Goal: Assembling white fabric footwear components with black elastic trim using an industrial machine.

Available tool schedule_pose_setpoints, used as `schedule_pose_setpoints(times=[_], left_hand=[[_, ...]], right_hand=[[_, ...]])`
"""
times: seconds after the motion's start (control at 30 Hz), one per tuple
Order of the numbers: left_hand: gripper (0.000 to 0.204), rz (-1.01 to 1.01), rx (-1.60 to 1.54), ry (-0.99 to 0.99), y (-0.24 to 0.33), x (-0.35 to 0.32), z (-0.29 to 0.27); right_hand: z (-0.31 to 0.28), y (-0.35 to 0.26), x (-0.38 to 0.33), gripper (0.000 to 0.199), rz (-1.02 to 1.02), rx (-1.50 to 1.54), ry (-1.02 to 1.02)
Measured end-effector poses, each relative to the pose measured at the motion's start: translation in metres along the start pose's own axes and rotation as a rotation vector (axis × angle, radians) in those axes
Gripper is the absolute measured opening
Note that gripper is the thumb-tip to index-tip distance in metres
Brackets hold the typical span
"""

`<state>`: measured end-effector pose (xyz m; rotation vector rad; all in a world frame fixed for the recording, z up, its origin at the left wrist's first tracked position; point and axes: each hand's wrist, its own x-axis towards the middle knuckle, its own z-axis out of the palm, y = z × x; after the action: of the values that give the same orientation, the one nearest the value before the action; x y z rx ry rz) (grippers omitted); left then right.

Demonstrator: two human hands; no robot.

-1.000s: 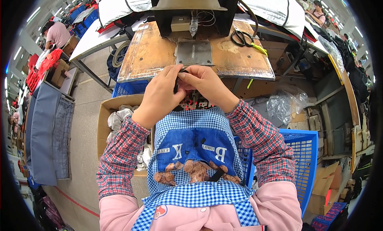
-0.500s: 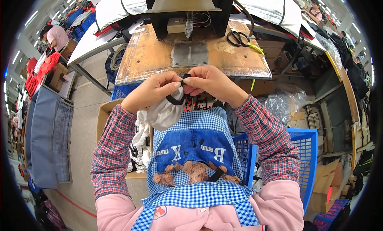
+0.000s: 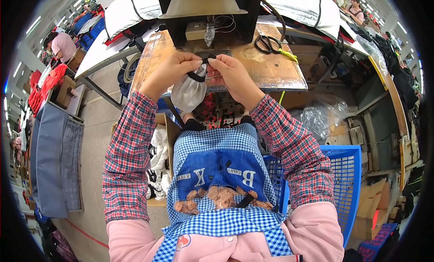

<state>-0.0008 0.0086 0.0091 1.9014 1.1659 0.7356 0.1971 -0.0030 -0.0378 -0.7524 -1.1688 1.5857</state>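
Note:
A small white fabric pouch (image 3: pixel 188 95) with a black band (image 3: pixel 196 76) round its mouth hangs between my hands. My left hand (image 3: pixel 168 71) pinches the black band from the left, thumb and fingertips together. From the other side my right hand (image 3: pixel 236 76) pinches the band's upper end, so the two hands almost meet. Both are over the front part of a worn wooden worktop (image 3: pixel 266 72), just below the working head of a machine (image 3: pixel 203 5) with a beige hood. The fingers partly cover the band.
Black-handled scissors (image 3: pixel 267 44) with a yellow-green tie lie on the worktop's right. White pieces with black parts fill a cardboard box (image 3: pixel 173 133) at the lower left. A blue plastic basket (image 3: pixel 346 180) stands at my right, near clear plastic bags (image 3: pixel 316 122). Other people sit in the background.
Both hands have moved forward and up with the pouch, from the worktop's front edge to near the machine's head. The pouch now hangs farther from my apron.

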Motion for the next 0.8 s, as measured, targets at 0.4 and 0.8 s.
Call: schedule_pose_setpoints(times=[0.4, 0.8], left_hand=[[0.033, -0.082, -0.329, 0.015, -0.003, 0.031, 0.000], [0.034, -0.085, -0.378, 0.051, 0.000, 0.031, 0.001]], right_hand=[[-0.004, -0.006, 0.023, 0.013, -0.019, 0.119, 0.116], [-0.003, -0.008, 0.026, 0.015, -0.033, 0.127, 0.122]])
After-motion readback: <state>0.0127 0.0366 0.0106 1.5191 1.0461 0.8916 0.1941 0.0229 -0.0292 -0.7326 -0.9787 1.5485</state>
